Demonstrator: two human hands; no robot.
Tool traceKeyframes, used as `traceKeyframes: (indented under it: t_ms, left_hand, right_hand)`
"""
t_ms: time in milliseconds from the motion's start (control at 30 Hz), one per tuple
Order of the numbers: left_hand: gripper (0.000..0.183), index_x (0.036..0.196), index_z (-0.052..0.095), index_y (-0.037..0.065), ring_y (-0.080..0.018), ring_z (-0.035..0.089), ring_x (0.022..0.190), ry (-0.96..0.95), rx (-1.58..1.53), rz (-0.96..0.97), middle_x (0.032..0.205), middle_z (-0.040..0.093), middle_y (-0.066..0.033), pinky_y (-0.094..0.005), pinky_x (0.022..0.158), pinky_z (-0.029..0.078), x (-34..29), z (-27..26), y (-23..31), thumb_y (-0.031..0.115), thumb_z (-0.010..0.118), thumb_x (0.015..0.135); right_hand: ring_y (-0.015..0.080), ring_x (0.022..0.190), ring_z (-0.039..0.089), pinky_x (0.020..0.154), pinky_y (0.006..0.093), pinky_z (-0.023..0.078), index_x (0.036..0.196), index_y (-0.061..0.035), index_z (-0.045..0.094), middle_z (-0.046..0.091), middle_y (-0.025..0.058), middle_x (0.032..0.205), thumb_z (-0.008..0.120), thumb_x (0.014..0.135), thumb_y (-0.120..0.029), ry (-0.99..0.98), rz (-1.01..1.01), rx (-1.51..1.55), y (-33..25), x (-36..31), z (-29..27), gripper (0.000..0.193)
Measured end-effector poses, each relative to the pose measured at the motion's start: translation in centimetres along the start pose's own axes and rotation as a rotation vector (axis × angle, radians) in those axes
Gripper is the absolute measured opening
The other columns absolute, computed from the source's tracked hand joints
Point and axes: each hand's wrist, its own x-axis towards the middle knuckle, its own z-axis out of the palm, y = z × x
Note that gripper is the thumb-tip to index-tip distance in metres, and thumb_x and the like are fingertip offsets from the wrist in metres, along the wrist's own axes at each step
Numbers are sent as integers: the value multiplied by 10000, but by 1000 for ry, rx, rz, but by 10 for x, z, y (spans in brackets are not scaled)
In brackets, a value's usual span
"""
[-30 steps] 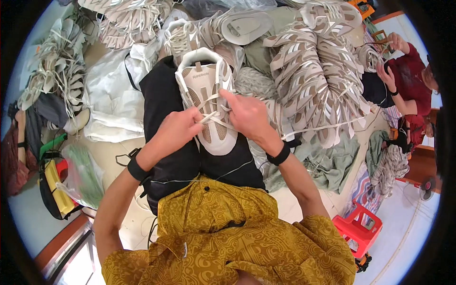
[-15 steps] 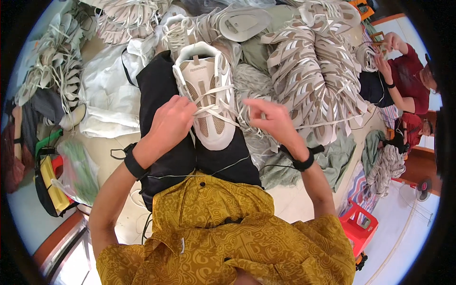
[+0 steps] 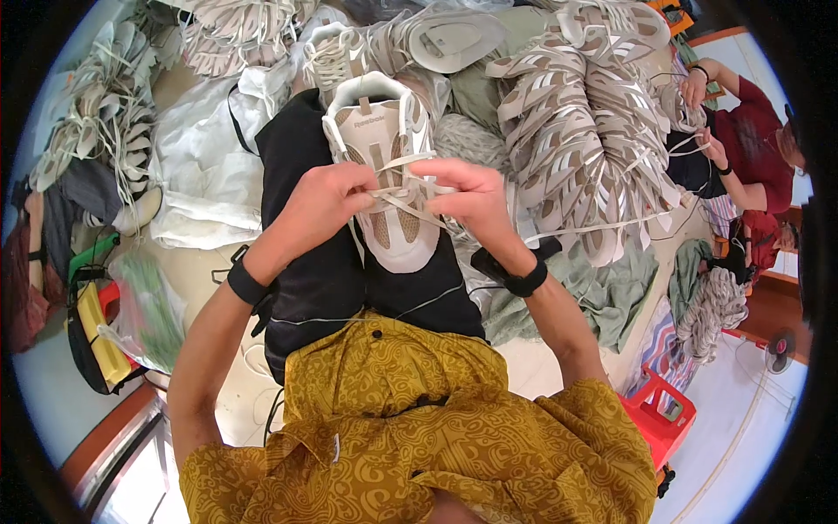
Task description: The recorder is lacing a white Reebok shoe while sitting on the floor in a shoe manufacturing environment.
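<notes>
A beige and white sneaker rests on my lap over black trousers, its toe pointing toward me. Its pale shoelace crosses loosely over the mesh front. My left hand is closed at the shoe's left side, thumb and forefinger pinching the lace. From the right, my right hand also pinches a lace strand between thumb and fingers, just over the shoe's right edge. A long lace end trails off to the right beyond my right wrist.
A large heap of shoe uppers lies right of the shoe, and more uppers are piled at the far left. White plastic sheeting spreads to the left. Another person in red handles a shoe at far right. A red plastic crate stands lower right.
My right hand has moved left onto the lace and now pinches it. My left hand has shifted slightly right and taken a pinch on the lace too.
</notes>
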Motion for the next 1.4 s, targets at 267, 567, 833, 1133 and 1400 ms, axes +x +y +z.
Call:
traceKeyframes:
  t_ms: [267,567,833,1133,1400]
  left_hand:
    - [79,795,593,53,-209,542,709,66,184,120,704,556,-74,-294,635,439,3,3,1,86,605,725]
    - [109,796,590,45,-210,549,626,-49,71,-10,652,537,-99,-298,577,429,7,-6,0,141,592,745]
    - [117,715,554,24,-303,583,649,64,440,15,681,585,-127,-383,558,460,-19,17,49,132,563,758]
    - [183,845,582,-10,-184,572,503,198,-251,-405,667,595,-113,-272,477,455,-45,9,24,157,514,811]
    - [296,673,535,42,-106,505,425,-24,-874,-713,558,517,-29,-207,382,392,-25,20,-1,276,493,849]
  right_hand:
    - [141,546,573,501,214,419,941,-49,651,650,97,764,627,607,-49,-50,-681,-539,-16,-35,1,335]
    - [226,745,569,690,362,425,1027,-89,588,578,55,697,624,617,-50,130,-270,-1523,-5,-38,-45,413]
    - [271,758,579,682,349,464,1037,-71,583,604,112,838,608,612,-38,-22,-276,-506,-7,0,23,427]
    - [267,558,580,512,358,468,1031,-97,583,587,92,624,581,617,-30,-95,-454,-800,-4,2,45,419]
    - [240,537,568,490,326,439,1008,-128,614,581,77,616,624,610,-10,-147,-655,-785,4,-4,45,415]
